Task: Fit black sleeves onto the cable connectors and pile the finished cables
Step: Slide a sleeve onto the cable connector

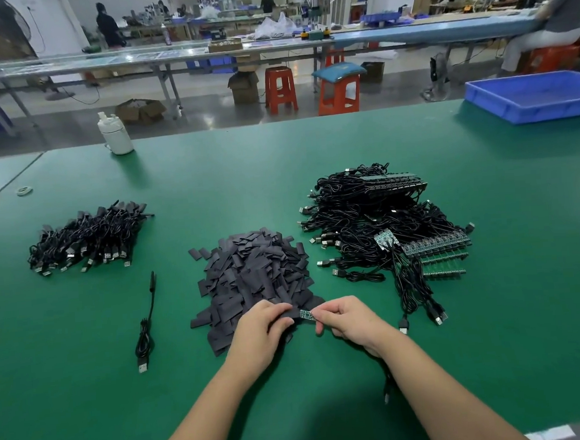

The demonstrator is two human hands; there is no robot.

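- Scanning from the big heaps down, I see the unsleeved cables [378,220] at two o'clock, the finished pile [84,241] at ten, and the loose sleeves [254,270] at twelve.
- My left hand [262,328] pinches one sleeve [290,314]; it looks light, limp and easily crushed, so I'd hold its edges.
- My right hand [347,319] pinches the small connector board [307,314], stiff and fragile, its tip at the sleeve's three-o'clock mouth.

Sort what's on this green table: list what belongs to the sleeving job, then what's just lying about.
Belongs to the job:
- black sleeve held by the left hand
- small circuit board pinched by the right hand
- loose sleeve heap
- unsleeved cable stack
- finished cable pile
- single cable

Lying about:
- white bottle
- blue tray
- small ring
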